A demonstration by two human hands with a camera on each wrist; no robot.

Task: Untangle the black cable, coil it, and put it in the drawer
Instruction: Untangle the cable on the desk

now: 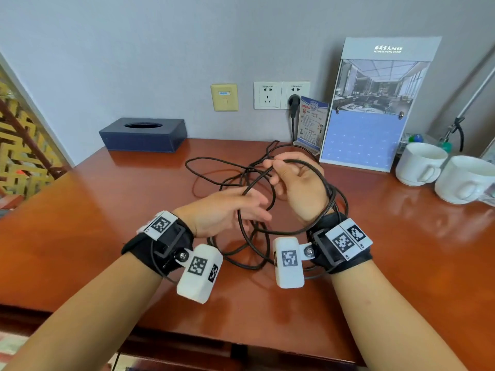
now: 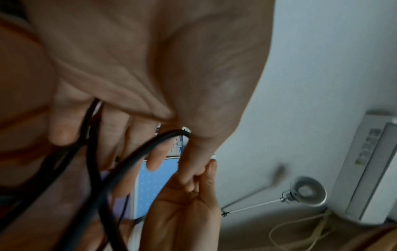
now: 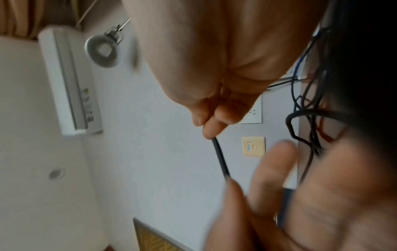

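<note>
The black cable (image 1: 249, 266) lies in tangled loops on the middle of the red-brown desk (image 1: 107, 223). My right hand (image 1: 278, 170) is raised above the tangle and pinches a strand between thumb and fingertips; one loop hangs round the back of that hand and wrist. In the right wrist view the pinched cable (image 3: 220, 158) runs straight down from my right hand (image 3: 211, 125) to my left hand (image 3: 275, 166). My left hand (image 1: 241, 207), blurred, has its fingers held nearly straight, and cable (image 2: 137, 156) passes across them and through the thumb crotch. No drawer shows.
A navy tissue box (image 1: 143, 135) stands at the back left. Two white cups (image 1: 420, 164) (image 1: 466, 180), a tall brochure stand (image 1: 369, 124) and a small card (image 1: 312, 121) crowd the back right. A plug (image 1: 294, 101) sits in the wall socket. A gold lattice screen (image 1: 21, 145) stands at the left.
</note>
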